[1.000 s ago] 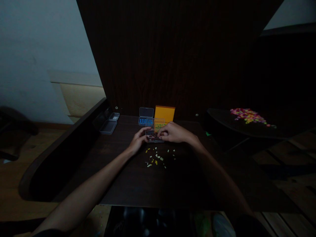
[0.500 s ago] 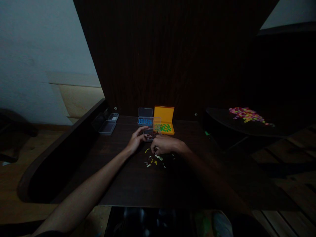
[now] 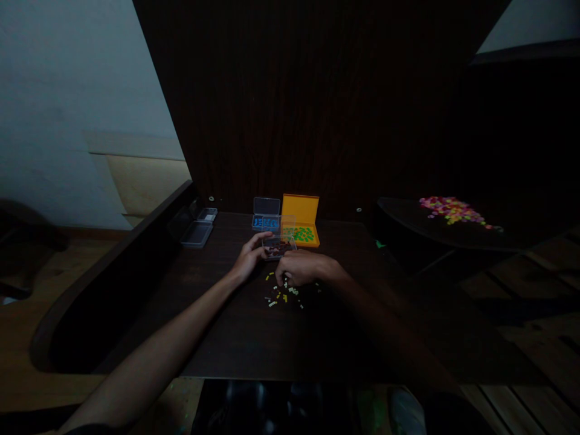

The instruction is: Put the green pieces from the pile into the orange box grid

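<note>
My left hand [image 3: 248,257] grips the left side of a small clear plastic box [image 3: 294,243], its lid raised at the back. Dark brown pieces [image 3: 277,247] lie inside it. Just in front of the box, my right hand [image 3: 299,267] is low over the dark tabletop with its fingers curled downward and together. Its fingertips are at the far edge of a scatter of small building-brick pieces [image 3: 293,291], whitish, yellow and a few dark. Whatever is between those fingertips is too small and dim to see.
Behind stand an open yellow box [image 3: 301,208] with green pieces and a clear box [image 3: 266,206] with blue pieces. Open clear cases [image 3: 197,234] lie at the left by the raised side panel [image 3: 113,272]. Colourful pieces [image 3: 455,210] are heaped on a dark surface at right.
My right hand has shifted very slightly to the left, its fingers still curled down by the loose pieces. The left hand stays on the clear box.
</note>
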`<state>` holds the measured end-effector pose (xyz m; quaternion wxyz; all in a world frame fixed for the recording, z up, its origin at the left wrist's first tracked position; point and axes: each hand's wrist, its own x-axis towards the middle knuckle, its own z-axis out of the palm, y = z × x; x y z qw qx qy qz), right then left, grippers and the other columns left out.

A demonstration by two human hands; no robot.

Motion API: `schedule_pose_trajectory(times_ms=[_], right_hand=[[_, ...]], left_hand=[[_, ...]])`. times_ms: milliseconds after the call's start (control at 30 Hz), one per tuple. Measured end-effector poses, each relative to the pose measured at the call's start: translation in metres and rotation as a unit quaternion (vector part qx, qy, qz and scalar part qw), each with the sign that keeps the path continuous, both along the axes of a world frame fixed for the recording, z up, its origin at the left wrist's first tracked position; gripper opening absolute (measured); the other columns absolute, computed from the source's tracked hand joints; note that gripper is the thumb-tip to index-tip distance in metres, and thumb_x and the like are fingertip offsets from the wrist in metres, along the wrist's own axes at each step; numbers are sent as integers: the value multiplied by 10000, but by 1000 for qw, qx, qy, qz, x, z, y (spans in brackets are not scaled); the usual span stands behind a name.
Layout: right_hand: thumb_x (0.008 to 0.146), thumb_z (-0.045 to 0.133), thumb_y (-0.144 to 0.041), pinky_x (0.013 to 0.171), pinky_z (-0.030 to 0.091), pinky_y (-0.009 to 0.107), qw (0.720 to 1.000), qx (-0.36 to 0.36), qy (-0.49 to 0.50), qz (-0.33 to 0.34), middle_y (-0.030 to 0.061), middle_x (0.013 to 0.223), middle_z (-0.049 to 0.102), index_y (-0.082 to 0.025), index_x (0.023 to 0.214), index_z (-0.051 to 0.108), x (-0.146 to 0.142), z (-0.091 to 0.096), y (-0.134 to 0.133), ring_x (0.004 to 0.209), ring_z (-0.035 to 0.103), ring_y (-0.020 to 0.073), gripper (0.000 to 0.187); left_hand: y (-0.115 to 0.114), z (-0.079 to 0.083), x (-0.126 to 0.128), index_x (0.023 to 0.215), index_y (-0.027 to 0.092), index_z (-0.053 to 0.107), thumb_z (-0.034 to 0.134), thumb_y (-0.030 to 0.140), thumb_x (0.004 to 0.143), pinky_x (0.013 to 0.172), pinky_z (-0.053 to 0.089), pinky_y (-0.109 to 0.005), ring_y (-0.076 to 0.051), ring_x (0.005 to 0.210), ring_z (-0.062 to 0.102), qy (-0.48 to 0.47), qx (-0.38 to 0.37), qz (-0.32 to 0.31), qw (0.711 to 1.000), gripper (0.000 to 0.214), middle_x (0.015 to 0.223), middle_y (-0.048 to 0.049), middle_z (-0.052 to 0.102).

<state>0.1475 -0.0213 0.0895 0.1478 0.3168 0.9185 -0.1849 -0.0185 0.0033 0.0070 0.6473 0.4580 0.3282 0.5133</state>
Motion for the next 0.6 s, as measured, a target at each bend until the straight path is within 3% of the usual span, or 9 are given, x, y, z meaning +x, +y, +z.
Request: schedule_pose_trajectory(times_ms=[600], right_hand=[[711,655,-120,543,316,199,999,-2,-21,-24,-14,785,687,-212,921,738,11,-2,7,648,543,107,244]], left_hand=[[3,-5,-1,1071,186,632,532,107,537,855,509,-352,-187,854,667,-2,6,-5,1000,549,1199,-44,634]])
